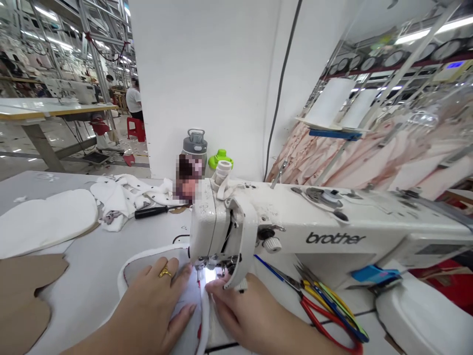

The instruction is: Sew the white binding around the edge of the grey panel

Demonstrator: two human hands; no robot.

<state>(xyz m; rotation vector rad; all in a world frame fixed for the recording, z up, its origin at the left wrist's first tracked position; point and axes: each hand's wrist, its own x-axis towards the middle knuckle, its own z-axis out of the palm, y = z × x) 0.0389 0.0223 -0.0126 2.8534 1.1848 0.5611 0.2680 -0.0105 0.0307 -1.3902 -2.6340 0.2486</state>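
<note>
"brother" lettering [335, 238] on sewing machine [332, 222], both hands [155, 301] [247, 310] flat, open on white fabric [190, 296]

White on white at my machine

I see a white sewing machine [332, 231], red-handled scissors [325, 323], a gold ring [165, 271], a green bottle cap [220, 159].

White padded fabric piece [155, 259], curved edge, flat under sewing machine needle [207, 264]

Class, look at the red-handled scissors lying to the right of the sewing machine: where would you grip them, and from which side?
Grip the red-handled scissors by the handle loops, coming from the near right. The loops lie toward the table's front edge, while the blades point back-left toward the sewing machine, so the handles are probably the safer, freer end.
</note>
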